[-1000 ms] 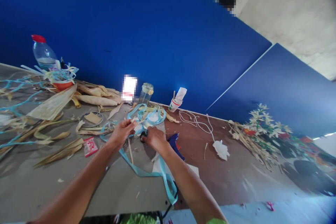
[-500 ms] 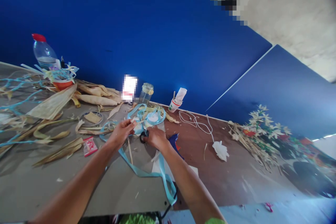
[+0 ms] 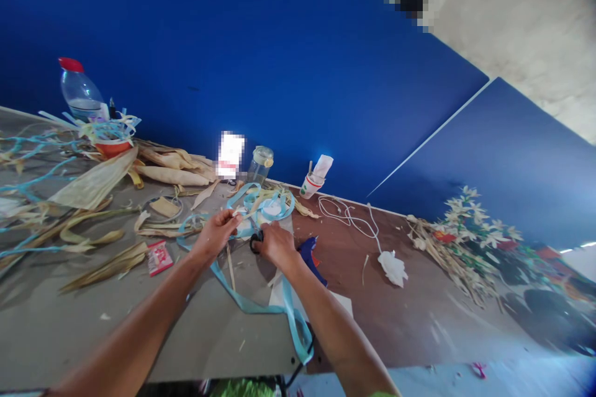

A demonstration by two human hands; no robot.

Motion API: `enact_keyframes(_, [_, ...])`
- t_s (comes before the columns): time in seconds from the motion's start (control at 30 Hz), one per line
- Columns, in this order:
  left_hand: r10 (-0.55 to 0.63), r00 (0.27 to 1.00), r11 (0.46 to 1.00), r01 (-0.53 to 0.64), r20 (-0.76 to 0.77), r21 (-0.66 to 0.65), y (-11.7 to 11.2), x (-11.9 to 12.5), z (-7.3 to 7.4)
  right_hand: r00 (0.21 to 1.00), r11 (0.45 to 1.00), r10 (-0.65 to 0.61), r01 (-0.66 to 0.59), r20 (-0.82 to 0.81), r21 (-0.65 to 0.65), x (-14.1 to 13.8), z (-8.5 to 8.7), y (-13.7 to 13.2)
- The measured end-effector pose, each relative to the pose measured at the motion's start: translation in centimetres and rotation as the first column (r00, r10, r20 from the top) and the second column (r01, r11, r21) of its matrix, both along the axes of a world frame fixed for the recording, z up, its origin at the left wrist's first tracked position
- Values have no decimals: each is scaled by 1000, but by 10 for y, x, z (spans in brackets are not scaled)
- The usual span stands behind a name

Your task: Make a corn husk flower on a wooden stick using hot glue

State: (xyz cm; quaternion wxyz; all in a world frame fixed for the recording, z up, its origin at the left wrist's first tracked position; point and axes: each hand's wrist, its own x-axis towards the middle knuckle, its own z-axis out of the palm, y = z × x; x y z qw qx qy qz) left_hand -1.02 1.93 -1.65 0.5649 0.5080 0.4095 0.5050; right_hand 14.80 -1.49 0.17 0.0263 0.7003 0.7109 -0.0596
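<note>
My left hand (image 3: 218, 234) is closed in a pinch on a thin pale strip (image 3: 249, 209), which looks like dried corn husk. Just to its right, my right hand (image 3: 278, 244) grips scissors (image 3: 254, 243) by their black handles. The blades point toward the strip, but I cannot tell whether they touch it. Light blue ribbon (image 3: 251, 306) loops around and behind both hands and trails to the table's front edge. Behind the right hand lies a ribbon roll (image 3: 272, 208). A blue glue gun (image 3: 309, 260) rests beside my right forearm.
Dried husks (image 3: 174, 175) and a red-and-white packet (image 3: 159, 257) lie left. Along the blue partition (image 3: 279, 62) stand a bottle (image 3: 80, 93), a jar (image 3: 261, 164) and a cup (image 3: 311, 186). A white cable (image 3: 347, 217), white flower (image 3: 392, 268) and flower bunch (image 3: 470, 223) lie right.
The pale strip between the hands now slants up more toward the right. The view has shifted slightly; both hands keep nearly the same place and grip.
</note>
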Motion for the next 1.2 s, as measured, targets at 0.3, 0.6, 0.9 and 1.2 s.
enact_keyframes(0.3, [289,836,887,-50,-467,459,-4,-3,-9,1000,998,12,-10,23,-62,-1,-4,5])
enact_keyframes(0.6, [415,750,788,-13,-515,616,-5,-4,-15,999,998,6,-9,-49,-65,0,0,5])
enact_keyframes(0.9, [361,871,883,-205,-333,422,-2,-5,-6,779,979,-136,9,-612,-206,43,-7,8])
enact_keyframes(1.2, [295,937,934,-241,-189,263,1,-3,-4,973,995,12,-34,-230,-90,17,-2,-23])
